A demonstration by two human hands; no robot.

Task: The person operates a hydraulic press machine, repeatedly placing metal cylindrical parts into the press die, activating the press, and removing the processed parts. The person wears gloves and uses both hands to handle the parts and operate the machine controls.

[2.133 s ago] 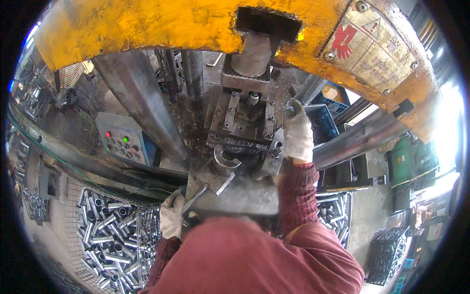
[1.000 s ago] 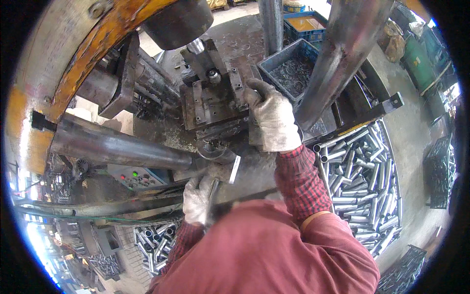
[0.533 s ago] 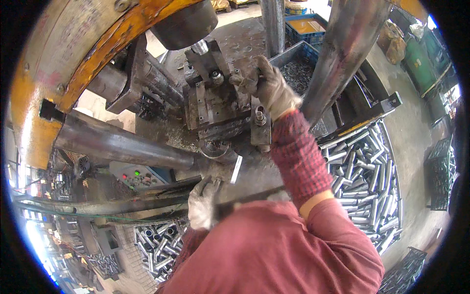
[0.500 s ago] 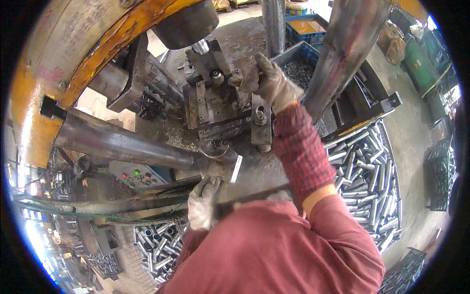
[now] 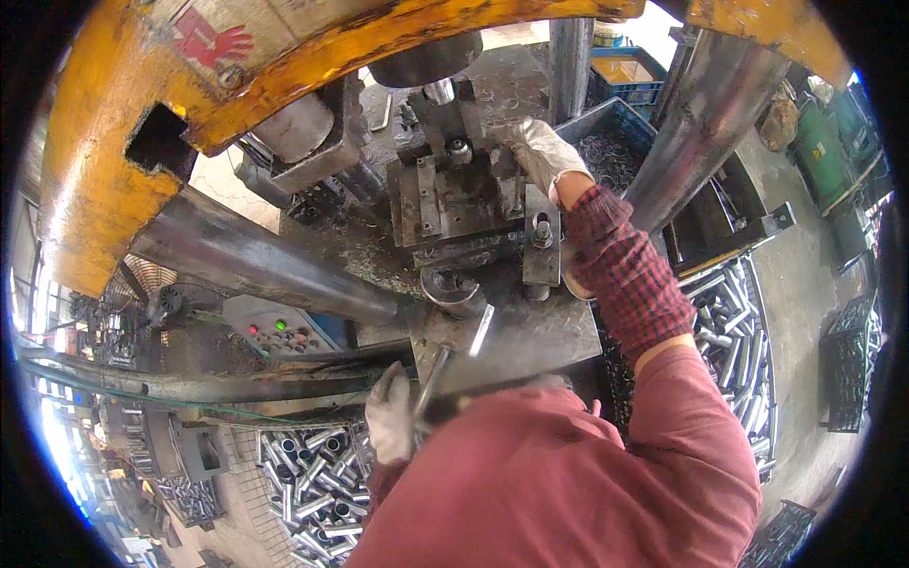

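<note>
My right hand (image 5: 546, 159), in a pale glove dirty at the fingers, reaches over the right side of a dark steel fixture (image 5: 454, 199) under the press ram (image 5: 426, 62). Its fingers curl down at a dark metal block (image 5: 505, 168); their tips blend into it, so what they grip is unclear. Low on the left, my gloved left hand (image 5: 388, 412) is beside a slim metal rod (image 5: 434, 379). Whether its fingers close round the rod is hidden. A bright flat strip (image 5: 481, 329) lies on the steel plate (image 5: 544, 331), near a curved metal holder (image 5: 453, 292).
Thick steel columns (image 5: 265, 260) (image 5: 705, 133) flank the fixture, under a yellow press frame (image 5: 104, 208). A button panel (image 5: 284, 327) stands left. Bins of cut metal tubes (image 5: 317, 483) (image 5: 734, 350) are on both sides. A blue crate (image 5: 611, 151) holds metal scraps.
The whole view has shifted, so the press sits farther right and lower. My right hand has come lower and closer over the fixture. My left hand has drawn back from the plate, exposing more rod.
</note>
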